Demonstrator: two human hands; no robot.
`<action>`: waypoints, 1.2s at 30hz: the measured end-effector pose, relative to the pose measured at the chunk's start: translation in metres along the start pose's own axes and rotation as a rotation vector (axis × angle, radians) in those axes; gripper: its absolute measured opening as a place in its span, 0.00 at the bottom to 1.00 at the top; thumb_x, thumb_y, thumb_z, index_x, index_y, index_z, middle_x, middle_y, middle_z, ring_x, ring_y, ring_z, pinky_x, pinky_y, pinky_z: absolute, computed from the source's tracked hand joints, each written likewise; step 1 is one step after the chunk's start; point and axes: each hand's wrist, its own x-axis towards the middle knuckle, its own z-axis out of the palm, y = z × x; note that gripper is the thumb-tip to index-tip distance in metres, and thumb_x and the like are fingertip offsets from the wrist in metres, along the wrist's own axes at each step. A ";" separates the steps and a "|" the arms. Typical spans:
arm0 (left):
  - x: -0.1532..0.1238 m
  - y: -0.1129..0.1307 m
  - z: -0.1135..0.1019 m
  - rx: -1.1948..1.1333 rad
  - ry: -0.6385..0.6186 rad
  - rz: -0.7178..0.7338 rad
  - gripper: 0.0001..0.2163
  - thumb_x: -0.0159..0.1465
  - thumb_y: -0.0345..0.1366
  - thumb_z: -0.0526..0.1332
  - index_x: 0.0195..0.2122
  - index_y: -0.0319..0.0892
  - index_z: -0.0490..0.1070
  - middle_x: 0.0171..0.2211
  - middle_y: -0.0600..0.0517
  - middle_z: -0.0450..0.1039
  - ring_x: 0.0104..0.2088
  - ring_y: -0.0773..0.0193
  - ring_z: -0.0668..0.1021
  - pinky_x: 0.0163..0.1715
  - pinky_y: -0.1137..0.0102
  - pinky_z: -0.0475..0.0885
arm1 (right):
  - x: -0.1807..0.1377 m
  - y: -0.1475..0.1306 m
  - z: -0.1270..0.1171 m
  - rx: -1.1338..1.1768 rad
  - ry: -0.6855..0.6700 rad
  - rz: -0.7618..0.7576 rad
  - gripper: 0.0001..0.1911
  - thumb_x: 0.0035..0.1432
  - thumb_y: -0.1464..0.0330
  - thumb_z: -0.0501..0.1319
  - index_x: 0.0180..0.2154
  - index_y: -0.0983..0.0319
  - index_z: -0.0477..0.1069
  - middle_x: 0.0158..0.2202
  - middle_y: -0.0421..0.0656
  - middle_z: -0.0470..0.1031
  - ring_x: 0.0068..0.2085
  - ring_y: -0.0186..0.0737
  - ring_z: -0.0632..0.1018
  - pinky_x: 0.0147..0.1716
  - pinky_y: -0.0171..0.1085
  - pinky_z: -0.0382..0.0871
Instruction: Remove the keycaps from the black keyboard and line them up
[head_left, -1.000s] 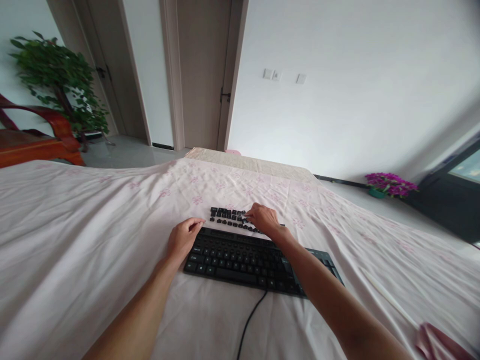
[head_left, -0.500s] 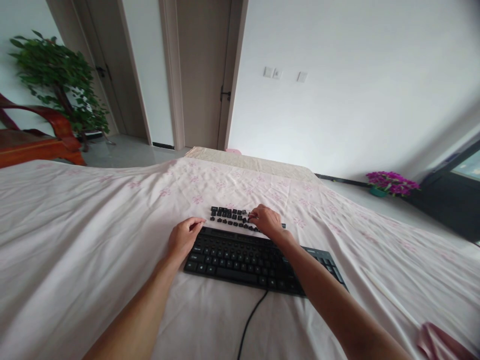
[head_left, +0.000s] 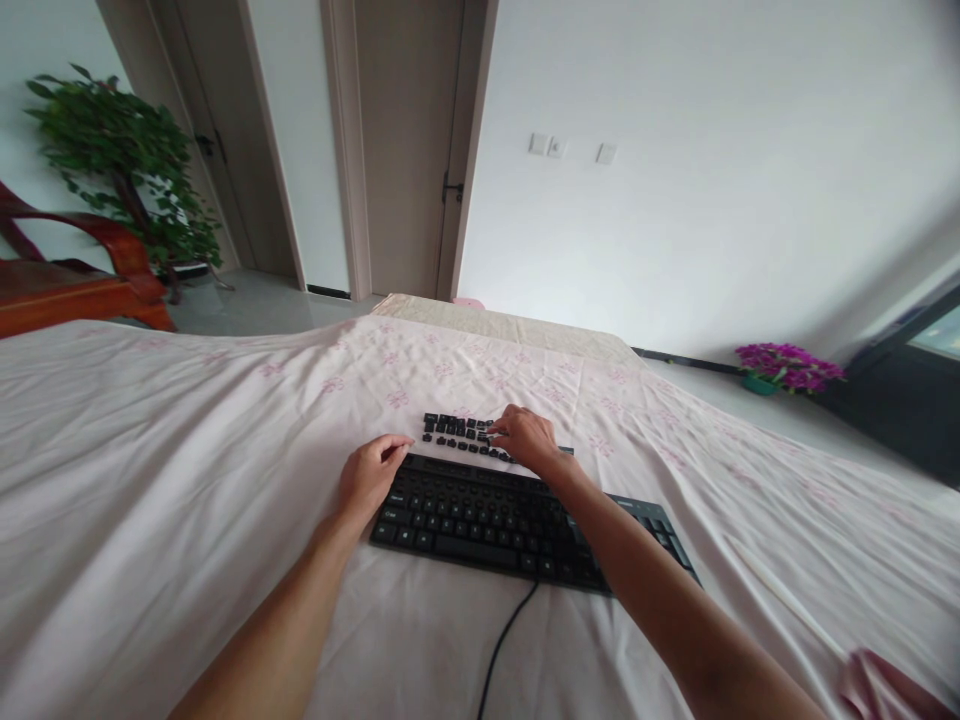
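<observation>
A black keyboard (head_left: 480, 525) lies on the cloth, several keys gone from its upper rows. Beyond its back edge, loose black keycaps (head_left: 451, 428) are laid out in rows. Over the right part of these rows is my right hand (head_left: 527, 437), fingers pinched together at a keycap and covering some of the others. My left hand (head_left: 367, 472) rests by the keyboard's back left corner, thumb and forefinger pressed together; whatever they hold, if anything, is too small to make out.
The flowered pink cloth (head_left: 225, 480) lies in folds under everything. A black cable (head_left: 499, 645) runs from the keyboard's front edge toward me. At the right lie a thin pale stick (head_left: 784, 597) and a piece of pink fabric (head_left: 877, 685).
My right hand has shifted slightly left along the rows, and its fingertips now cover a keycap that was tilted beside them. My left hand stays in place.
</observation>
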 end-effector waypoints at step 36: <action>-0.001 0.005 -0.002 0.016 -0.013 -0.033 0.12 0.61 0.41 0.55 0.40 0.47 0.77 0.41 0.53 0.79 0.41 0.61 0.78 0.41 0.71 0.70 | 0.014 -0.011 0.002 0.032 0.047 0.166 0.14 0.59 0.58 0.55 0.38 0.54 0.78 0.45 0.44 0.74 0.46 0.44 0.72 0.38 0.36 0.62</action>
